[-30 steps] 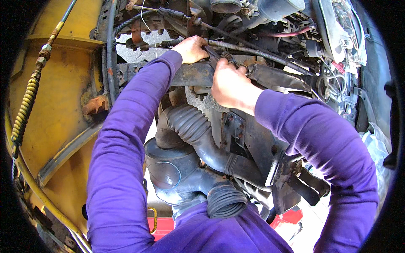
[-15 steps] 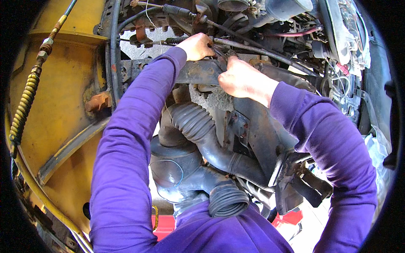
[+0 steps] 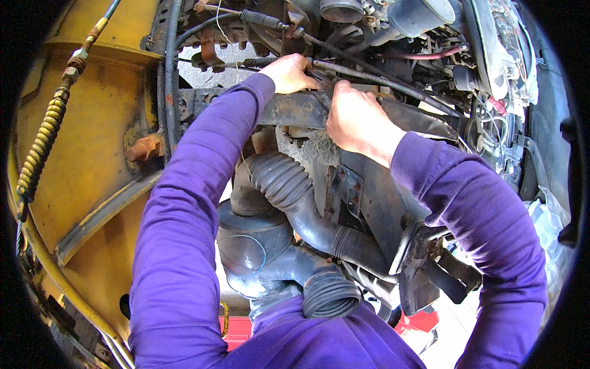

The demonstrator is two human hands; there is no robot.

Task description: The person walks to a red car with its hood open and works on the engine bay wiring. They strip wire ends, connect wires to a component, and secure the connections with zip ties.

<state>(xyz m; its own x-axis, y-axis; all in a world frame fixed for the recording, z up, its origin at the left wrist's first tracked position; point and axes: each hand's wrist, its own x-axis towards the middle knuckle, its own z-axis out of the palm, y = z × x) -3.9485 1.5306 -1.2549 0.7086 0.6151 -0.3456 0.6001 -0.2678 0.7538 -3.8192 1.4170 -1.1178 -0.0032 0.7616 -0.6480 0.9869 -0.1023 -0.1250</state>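
My left hand (image 3: 287, 74) reaches over the dark metal frame rail (image 3: 299, 111), its fingers bent and closed. Just to its right is my right hand (image 3: 359, 120), also closed, thumb and fingers pinched together at the rail's upper edge. A thin dark piece (image 3: 322, 80) runs between the fingertips of both hands; its kind is too small to tell, and the fingers partly cover it. Right behind the hands passes a long dark cable (image 3: 393, 84), slanting down to the right. Closer to me, a ribbed black air hose (image 3: 279, 178) curves below the rail.
A yellow metal panel (image 3: 92, 141) fills the left side, with a spring-wrapped cable (image 3: 44, 138) in front. A black air-filter housing (image 3: 255, 240) and an open hose end (image 3: 332, 295) lie close to my body. Wiring (image 3: 495, 120) crowds the right; a rusty bolt (image 3: 145, 148) juts out left.
My right hand has turned and shifted slightly right and down, with its thumb side now at the dark piece. My left hand has moved slightly down and stays closed.
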